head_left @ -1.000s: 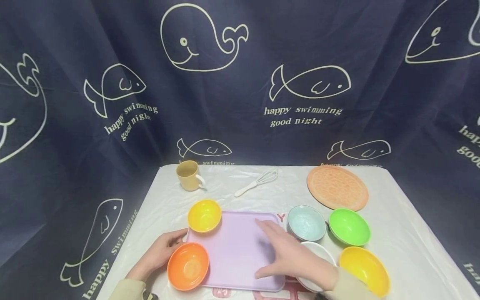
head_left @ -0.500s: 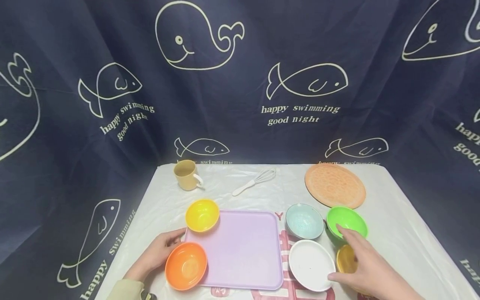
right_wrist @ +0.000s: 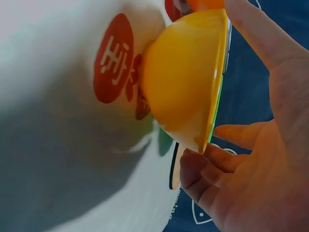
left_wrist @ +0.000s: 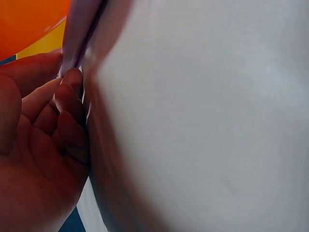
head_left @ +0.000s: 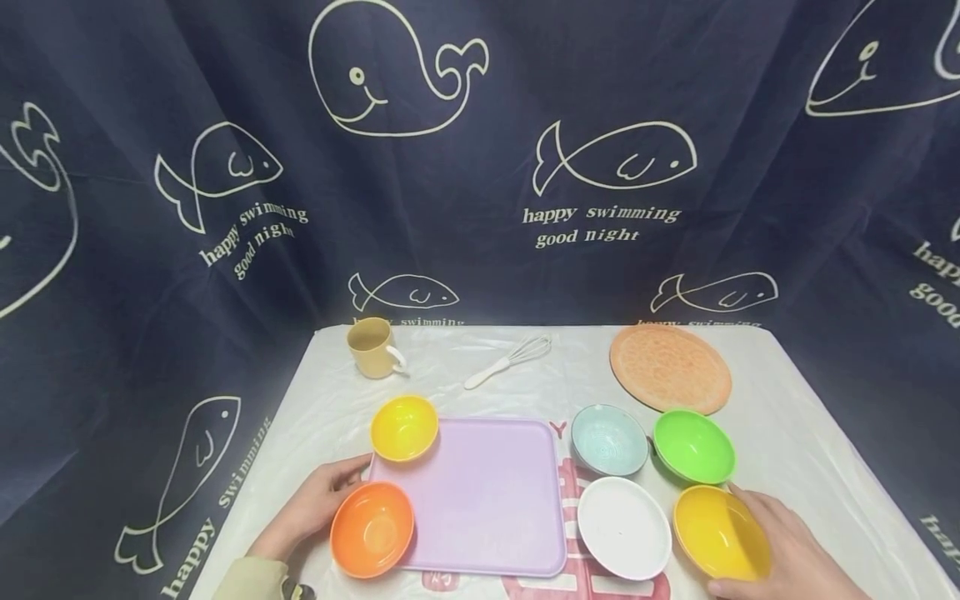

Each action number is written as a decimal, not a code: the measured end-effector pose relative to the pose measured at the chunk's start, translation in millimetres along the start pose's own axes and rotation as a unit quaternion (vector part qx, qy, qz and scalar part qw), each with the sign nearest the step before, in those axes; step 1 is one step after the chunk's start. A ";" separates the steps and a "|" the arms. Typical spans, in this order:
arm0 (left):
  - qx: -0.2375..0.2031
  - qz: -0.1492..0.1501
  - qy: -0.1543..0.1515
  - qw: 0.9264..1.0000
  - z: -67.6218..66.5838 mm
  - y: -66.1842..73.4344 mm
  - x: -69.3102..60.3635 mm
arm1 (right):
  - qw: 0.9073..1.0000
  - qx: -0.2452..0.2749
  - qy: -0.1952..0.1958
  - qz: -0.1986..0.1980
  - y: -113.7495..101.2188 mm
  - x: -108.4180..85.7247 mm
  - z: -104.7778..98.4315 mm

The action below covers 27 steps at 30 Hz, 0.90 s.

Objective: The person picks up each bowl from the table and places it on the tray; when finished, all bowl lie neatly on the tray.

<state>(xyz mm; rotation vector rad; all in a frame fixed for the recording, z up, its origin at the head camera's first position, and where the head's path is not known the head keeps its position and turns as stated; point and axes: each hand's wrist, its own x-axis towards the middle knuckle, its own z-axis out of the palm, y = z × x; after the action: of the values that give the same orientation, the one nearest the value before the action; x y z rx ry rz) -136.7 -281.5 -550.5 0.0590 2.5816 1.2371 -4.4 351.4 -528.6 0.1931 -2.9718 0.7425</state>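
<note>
At the left edge of a lilac tray point(head_left: 487, 500), my left hand point(head_left: 318, 504) pinches the rim between thumb and curled fingers, as the left wrist view shows. An orange bowl point(head_left: 372, 531) sits on the tray's near left corner, a small yellow bowl point(head_left: 405, 429) on its far left corner. My right hand point(head_left: 783, 550) spans the large yellow bowl point(head_left: 720, 533) at the right, thumb at the near rim and fingers at the far right side. In the right wrist view, that bowl point(right_wrist: 183, 77) still rests on the table.
Beside the large yellow bowl stand a white bowl point(head_left: 624, 529), a pale blue bowl point(head_left: 609, 440) and a green bowl point(head_left: 693, 446). Farther back lie a round orange-brown board point(head_left: 670, 368), a white whisk point(head_left: 510, 362) and a tan mug point(head_left: 372, 350). A dark blue curtain point(head_left: 480, 192) hangs behind.
My right hand has moved from above the tray, over the white bowl, to the right and down around the large yellow bowl. My left hand has stayed at the tray's edge.
</note>
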 end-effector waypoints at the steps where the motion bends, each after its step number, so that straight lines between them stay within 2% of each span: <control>1: -0.001 0.000 0.001 1.000 0.0 -0.1 -0.5 | 1.000 -0.003 -0.009 0.007 1.4 -0.3 1.0; 6: -0.001 -0.003 0.002 1.000 -0.3 -1.6 -1.8 | 0.999 -0.003 -0.038 0.023 5.7 0.4 5.3; 13: -0.007 0.013 -0.006 1.000 -1.0 -1.8 0.5 | 1.000 0.008 -0.020 0.015 7.0 -0.4 6.4; 20: -0.016 0.018 -0.012 1.000 -1.3 -5.2 1.8 | 0.996 0.005 -0.074 0.046 8.0 1.5 5.1; 25: -0.015 0.027 -0.010 0.999 -1.1 -4.5 1.2 | 0.996 -0.010 -0.069 0.052 15.0 0.3 12.2; 27: -0.013 0.034 -0.009 0.999 -1.0 -4.7 1.2 | 0.995 -0.022 -0.068 0.070 15.5 -2.1 15.8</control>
<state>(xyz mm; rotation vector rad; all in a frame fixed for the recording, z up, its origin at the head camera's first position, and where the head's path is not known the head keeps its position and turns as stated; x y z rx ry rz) -137.8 -285.0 -553.8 0.1522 2.5667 1.2882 -5.0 357.8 -549.9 0.0329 -3.1553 0.7041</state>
